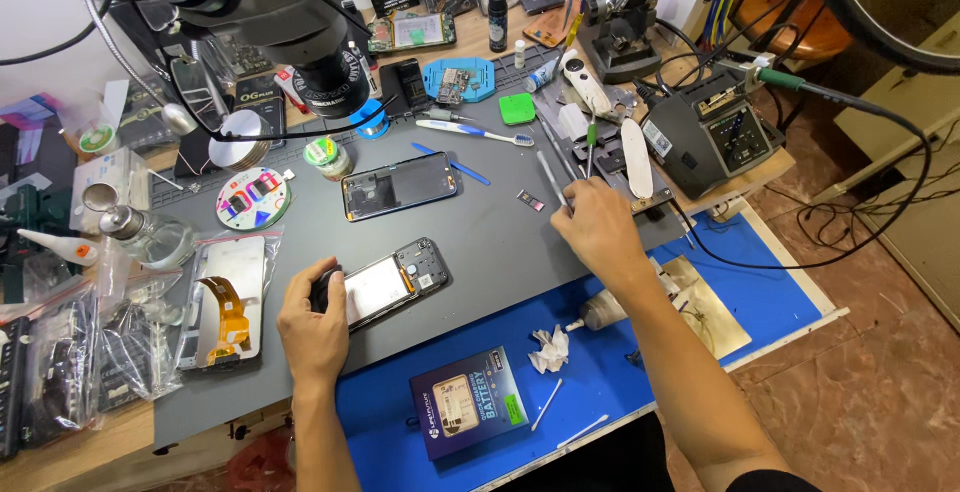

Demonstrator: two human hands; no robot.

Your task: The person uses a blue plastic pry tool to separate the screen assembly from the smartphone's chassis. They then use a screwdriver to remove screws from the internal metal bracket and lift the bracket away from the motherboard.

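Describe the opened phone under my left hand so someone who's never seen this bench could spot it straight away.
Start at the big grey work mat covering the bench middle. Near its front edge, the left hand grips the end of an opened black phone with a pale silvery panel inside. The other opened black phone lies farther back, untouched and dark inside, while the right hand holds a thin metal tool.

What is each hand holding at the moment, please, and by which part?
Left hand grips the opened phone by its left end; right hand holds a thin tool by its lower end.
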